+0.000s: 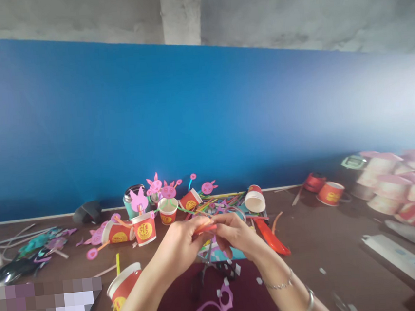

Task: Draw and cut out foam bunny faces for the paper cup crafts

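My left hand (pixel 182 240) and my right hand (pixel 239 234) meet over the dark red mat (pixel 178 305), fingertips pinched together. Between them is a small orange-pink strip (pixel 206 228); whether it is straw or paper I cannot tell. Below lie open scissors (pixel 207 262), partly blurred, with white bits around them. Nearer me is a curled pink paper offcut (pixel 224 306). Behind my left hand stand red-and-white paper cups (pixel 144 230) with pink animal-face cutouts (pixel 169 190) on straws.
Colourful straws (pixel 219 204) are piled at the back, before a blue partition (pixel 189 113). A red-orange object (pixel 272 237) lies right of my right hand. Stacked paper cups (pixel 389 182) fill the far right. A tipped cup (pixel 126 283) lies by my left forearm.
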Demonstrator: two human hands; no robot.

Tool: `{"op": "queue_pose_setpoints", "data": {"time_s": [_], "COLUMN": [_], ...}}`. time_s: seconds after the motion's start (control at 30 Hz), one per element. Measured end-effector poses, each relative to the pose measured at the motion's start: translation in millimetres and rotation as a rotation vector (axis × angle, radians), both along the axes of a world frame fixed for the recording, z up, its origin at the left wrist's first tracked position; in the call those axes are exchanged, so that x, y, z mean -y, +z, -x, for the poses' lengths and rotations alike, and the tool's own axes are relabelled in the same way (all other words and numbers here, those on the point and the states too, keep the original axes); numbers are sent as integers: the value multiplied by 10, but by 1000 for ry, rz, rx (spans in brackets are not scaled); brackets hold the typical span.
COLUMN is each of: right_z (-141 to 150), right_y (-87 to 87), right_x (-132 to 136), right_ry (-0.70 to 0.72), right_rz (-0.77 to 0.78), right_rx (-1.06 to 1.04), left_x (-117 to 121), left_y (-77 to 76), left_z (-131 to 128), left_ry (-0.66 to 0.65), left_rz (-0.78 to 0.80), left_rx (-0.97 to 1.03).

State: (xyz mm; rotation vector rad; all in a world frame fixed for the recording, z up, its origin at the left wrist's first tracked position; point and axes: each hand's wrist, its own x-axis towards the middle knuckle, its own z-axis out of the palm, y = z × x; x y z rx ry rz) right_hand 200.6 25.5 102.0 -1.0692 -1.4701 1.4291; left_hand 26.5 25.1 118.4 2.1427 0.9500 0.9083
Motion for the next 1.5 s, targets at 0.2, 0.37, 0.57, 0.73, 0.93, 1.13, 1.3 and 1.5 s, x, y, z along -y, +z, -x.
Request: {"op": "queue_pose_setpoints", "data": {"time_s": [0.2, 0.37, 0.57, 0.73, 0.93, 1.13, 1.3, 1.5], "right_z": [7, 54, 50, 25, 66, 70, 65, 64], "right_y": [-9, -61, -14, 28, -7, 10, 6, -38], "right_x": [7, -12, 4, 31, 21, 22, 22, -6], "right_ry": [-17, -86, -58, -6, -53, -62, -51, -74], "right_rz": [20, 23, 56, 43, 26, 38, 65, 87], "right_rx": [9, 52, -3, -26, -4, -18, -30, 26], "left_x": [0, -2, -24, -27, -23, -30, -33, -28], "left_y": [10, -9, -14, -14, -9, -10, -14, -2], "left_z": [-4, -23, 15, 38, 12, 10, 19, 3], "left_ry": [-3, 3, 4, -20, -9, 3, 15, 20], "left_rz": [-13, -34, 49, 29, -4, 4, -9, 8], "left_rx": [-19, -43, 11, 21, 23, 21, -13, -58]}}
